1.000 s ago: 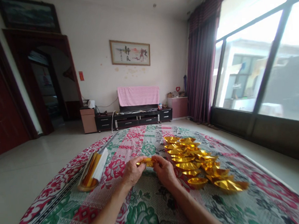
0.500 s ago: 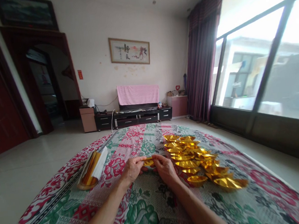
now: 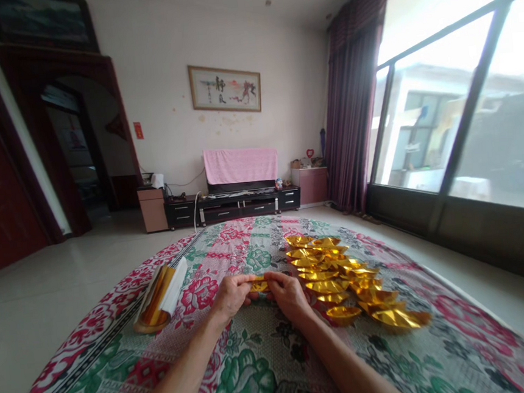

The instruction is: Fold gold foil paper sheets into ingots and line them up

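Between my two hands is a small folded piece of gold foil paper [image 3: 259,286], held just over the patterned cloth. My left hand [image 3: 231,297] pinches its left end, thumb and fingers together. At the right end, my right hand [image 3: 286,292] grips it the same way. Fingers cover both ends, so only the middle of the paper shows. To the right of my right hand stand several folded gold paper ingots [image 3: 328,286] in uneven rows. The nearest single ingot [image 3: 343,315] sits slightly apart, by my right wrist.
An open packet of gold paper sheets [image 3: 158,297] with a white wrapper lies on the left of the flowered cloth [image 3: 245,375]. Beyond the cloth's far edge stand a low black cabinet [image 3: 226,210] and a pink cloth-covered screen [image 3: 241,164]. A large window [image 3: 438,114] is on the right.
Both hands keep their pinch on the gold paper, which has barely shifted. The whole view has moved very slightly; the ingots and the packet stay in place.
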Available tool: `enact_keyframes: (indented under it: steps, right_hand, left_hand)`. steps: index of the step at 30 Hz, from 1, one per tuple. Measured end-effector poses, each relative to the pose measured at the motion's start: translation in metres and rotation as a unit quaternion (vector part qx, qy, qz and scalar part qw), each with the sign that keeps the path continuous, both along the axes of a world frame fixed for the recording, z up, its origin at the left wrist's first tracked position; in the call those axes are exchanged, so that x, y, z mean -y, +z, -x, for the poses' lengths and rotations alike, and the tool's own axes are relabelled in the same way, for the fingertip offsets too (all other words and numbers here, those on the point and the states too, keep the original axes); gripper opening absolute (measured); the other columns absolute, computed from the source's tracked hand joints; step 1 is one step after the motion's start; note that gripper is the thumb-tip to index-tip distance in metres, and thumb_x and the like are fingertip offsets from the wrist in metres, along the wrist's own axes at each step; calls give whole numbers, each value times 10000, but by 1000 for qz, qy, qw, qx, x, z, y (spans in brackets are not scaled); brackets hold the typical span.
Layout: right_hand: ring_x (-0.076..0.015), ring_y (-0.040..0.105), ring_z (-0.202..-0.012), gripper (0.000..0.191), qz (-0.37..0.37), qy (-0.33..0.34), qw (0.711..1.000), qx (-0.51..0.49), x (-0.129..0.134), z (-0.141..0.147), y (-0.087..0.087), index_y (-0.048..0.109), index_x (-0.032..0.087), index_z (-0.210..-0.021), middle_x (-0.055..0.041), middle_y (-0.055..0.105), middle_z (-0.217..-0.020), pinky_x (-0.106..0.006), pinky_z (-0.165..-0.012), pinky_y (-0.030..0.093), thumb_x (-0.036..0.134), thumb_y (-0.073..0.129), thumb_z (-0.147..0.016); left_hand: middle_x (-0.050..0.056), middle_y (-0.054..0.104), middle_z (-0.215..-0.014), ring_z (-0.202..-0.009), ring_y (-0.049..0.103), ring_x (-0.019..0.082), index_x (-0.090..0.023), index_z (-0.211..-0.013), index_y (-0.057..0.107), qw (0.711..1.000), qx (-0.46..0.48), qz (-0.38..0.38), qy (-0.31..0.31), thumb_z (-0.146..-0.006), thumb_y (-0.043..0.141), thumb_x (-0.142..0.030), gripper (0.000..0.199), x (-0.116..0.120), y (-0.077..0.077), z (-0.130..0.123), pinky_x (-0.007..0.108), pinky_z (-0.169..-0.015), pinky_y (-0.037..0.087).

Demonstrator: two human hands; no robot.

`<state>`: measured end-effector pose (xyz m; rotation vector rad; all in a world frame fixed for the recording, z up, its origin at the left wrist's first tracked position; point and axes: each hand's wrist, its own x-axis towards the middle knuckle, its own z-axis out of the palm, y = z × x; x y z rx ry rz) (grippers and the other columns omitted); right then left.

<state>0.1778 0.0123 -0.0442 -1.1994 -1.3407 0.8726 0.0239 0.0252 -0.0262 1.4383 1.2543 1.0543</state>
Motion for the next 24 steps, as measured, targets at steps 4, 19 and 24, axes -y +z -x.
enact_keyframes:
  steps: [4,19,24]
  right_hand:
    - [-128,591,-539,352,-5,1,1000,7,0,0,0,678,142,-952,-37,680,-746,-224,-507,475,346,496,-729]
    - [-117,575,-497,390,23,-2,1000,-2,8,2,13,669,126,-971,-28,658,-673,-200,-456,433,330,456,-716]
    - [-120,583,-518,425,22,0,1000,-15,1,-1,3,650,116,-1014,-50,668,-761,-226,-498,474,361,446,-733]
  left_hand:
    - [40,720,-743,-626,665,131,-129,-1031,661,1000,4,7,-1,-720,554,-137,330,3,2,-1,173,-500,466]
    - [57,708,-688,-580,652,131,-105,-1033,657,998,15,62,2,-683,564,-116,362,8,14,-1,153,-441,447]
    - [77,713,-778,-596,655,121,-98,-1070,636,995,60,70,-43,-736,535,-140,352,8,14,0,155,-473,474]
